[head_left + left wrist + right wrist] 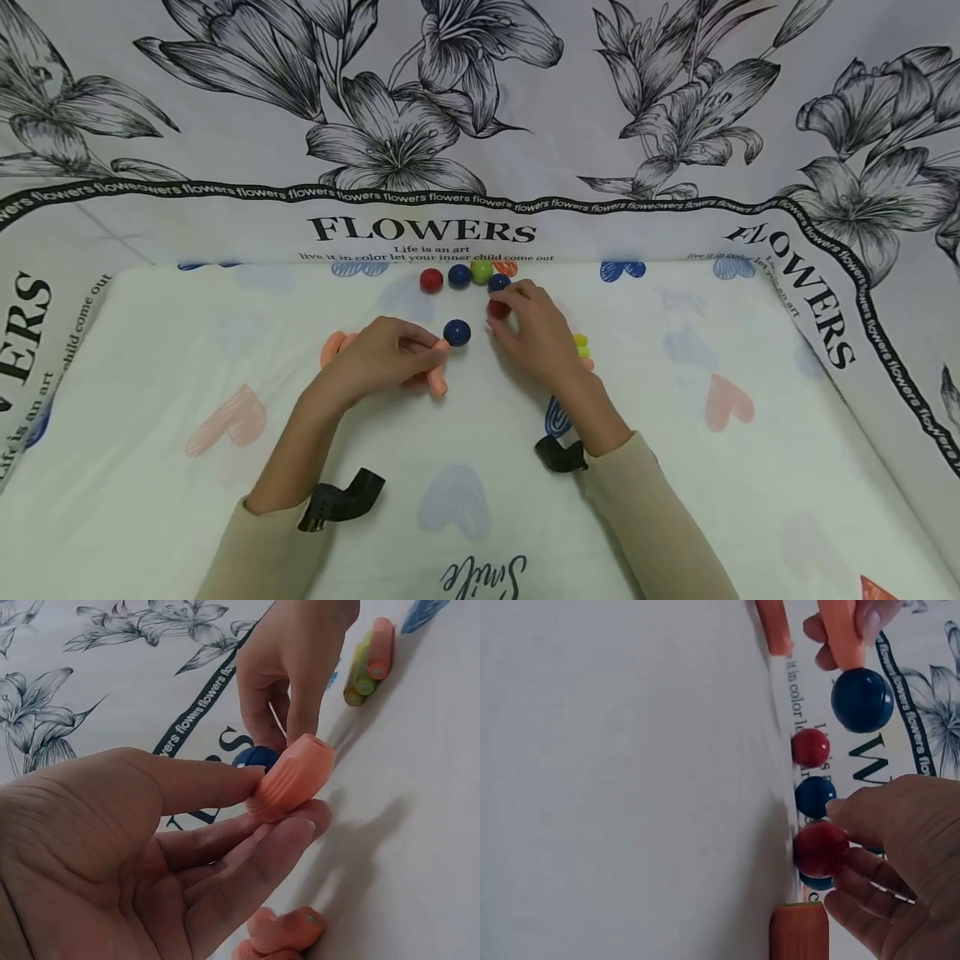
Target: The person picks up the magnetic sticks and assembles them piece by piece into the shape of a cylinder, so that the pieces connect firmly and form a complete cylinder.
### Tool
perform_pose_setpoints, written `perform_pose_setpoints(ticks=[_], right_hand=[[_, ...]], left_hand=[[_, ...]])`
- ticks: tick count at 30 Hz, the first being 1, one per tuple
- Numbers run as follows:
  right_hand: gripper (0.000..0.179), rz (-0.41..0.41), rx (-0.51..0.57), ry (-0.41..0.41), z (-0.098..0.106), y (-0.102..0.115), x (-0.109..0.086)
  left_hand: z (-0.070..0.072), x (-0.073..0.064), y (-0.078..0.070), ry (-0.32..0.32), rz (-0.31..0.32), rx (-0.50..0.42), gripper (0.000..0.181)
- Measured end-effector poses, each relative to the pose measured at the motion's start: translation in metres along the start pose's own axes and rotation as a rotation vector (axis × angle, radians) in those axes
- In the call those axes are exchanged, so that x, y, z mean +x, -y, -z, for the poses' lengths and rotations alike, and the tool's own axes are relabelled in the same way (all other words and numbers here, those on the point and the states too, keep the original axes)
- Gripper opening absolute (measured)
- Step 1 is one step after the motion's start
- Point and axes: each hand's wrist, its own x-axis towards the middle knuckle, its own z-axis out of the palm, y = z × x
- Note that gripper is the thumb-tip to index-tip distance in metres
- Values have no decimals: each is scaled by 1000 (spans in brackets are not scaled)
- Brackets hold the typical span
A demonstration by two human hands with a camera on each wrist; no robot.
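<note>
My left hand (375, 358) pinches a ridged orange stick (294, 778) between thumb and fingers. At the stick's far end is a dark blue ball (862, 700), touching it. My right hand (536, 333) holds a red ball (821, 849) between thumb and fingertips, a little to the right of the blue ball. Behind the hands, a second red ball (431, 280), a blue ball (459, 276), a light green ball (482, 271) and another blue ball (498, 283) form a row. Below the left hand lie more orange pieces (281, 934), partly hidden by it in the head view.
Beyond the right hand, yellow, green and orange sticks (367, 671) lie side by side on the cloth. The white cloth (315, 550) carries printed hearts. A flower-printed sheet (570, 229) borders it at the back and sides. Black wrist mounts (348, 497) sit at both cuffs.
</note>
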Motion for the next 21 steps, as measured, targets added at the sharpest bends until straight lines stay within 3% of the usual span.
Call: perform_pose_setpoints(ticks=[6,11,21], right_hand=[[32,-49,-10,73,5,2,0],[33,-39,-4,90,8,-2,-3],[36,-5,10,113,3,-2,-1]], left_hand=[[-7,5,-4,-11,40,-31,35],[-13,8,-4,-12,25,-46,33],[-8,6,2,-48,34,-51,37]])
